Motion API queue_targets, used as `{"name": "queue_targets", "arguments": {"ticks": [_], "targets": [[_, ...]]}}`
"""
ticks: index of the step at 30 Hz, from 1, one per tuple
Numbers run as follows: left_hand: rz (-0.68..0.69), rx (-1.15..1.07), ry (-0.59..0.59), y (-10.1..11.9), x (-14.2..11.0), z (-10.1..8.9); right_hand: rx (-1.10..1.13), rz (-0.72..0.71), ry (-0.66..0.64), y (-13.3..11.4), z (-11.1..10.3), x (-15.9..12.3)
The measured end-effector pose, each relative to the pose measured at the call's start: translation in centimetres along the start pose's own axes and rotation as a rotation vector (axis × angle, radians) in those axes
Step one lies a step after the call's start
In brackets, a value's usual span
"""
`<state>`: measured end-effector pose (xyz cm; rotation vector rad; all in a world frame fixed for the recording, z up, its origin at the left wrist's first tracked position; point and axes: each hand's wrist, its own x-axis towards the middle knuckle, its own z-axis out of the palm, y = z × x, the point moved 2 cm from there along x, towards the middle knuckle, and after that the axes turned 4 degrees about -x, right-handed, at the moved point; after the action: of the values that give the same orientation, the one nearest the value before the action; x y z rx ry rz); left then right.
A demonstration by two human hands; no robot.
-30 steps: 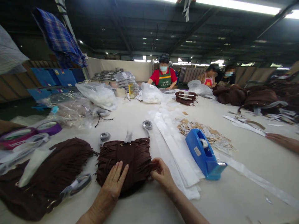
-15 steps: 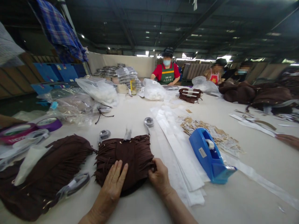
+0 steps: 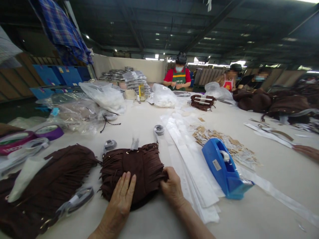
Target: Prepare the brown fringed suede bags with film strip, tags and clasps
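Observation:
A dark brown fringed handbag (image 3: 133, 166) lies flat on the pale table in front of me. My left hand (image 3: 124, 192) rests on its lower middle, fingers stretched out flat. At the bag's right edge, my right hand (image 3: 171, 186) pinches the fringe between thumb and curled fingers. Two wrapped strap coils, one at the upper left (image 3: 110, 144) and one at the upper right (image 3: 159, 129), sit by the bag's top corners. A second brown fringed bag (image 3: 62, 179) lies to the left, with a white paper piece (image 3: 27, 176) on it.
White paper strips (image 3: 189, 159) lie right of the bag, beside a blue tape dispenser (image 3: 223, 166) and a heap of tags (image 3: 231, 146). Purple tape rolls (image 3: 50, 132) and plastic bags (image 3: 77, 113) are at left. A co-worker (image 3: 178, 74) stands across the table; another person's hand (image 3: 306, 151) is at right.
Both my hands keep nearly the same hold on the bag. The co-worker across the table has raised their hands together in front of the apron. The view has shifted slightly.

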<state>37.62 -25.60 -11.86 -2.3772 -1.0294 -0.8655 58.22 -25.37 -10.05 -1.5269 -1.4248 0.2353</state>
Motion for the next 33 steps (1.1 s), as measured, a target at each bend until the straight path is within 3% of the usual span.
{"name": "queue_targets", "arguments": {"ticks": [4,9,17,22,24,27,30,33], "targets": [[0.006,-0.005,0.035,0.1,0.0,-0.2,0.012,0.047,-0.002,-0.3,-0.5,-0.1],[-0.042,0.039,-0.015,0.4,0.0,-0.5,-0.015,0.051,0.034,-1.3,-0.2,-0.5],[0.020,0.221,-0.077,1.1,0.6,-0.9,-0.184,0.078,-0.120,0.1,-0.9,-0.8],[0.019,0.275,-0.108,1.3,0.5,-0.7,-0.370,0.087,-0.262,-0.6,-2.7,-1.0],[-0.002,0.284,-0.104,1.6,0.7,-0.5,-0.460,-0.018,-0.199,-2.0,-3.7,-1.0],[-0.039,0.321,-0.079,2.2,1.2,-0.1,-0.404,-0.344,-0.050,-5.0,-3.6,-1.0],[-0.062,0.342,-0.056,2.4,1.7,-0.1,-0.318,-0.650,-0.046,-6.5,-0.9,-1.4],[-0.018,0.228,-0.004,1.6,1.3,-1.1,-0.416,-0.825,-0.079,-5.1,2.2,-2.0]]}}
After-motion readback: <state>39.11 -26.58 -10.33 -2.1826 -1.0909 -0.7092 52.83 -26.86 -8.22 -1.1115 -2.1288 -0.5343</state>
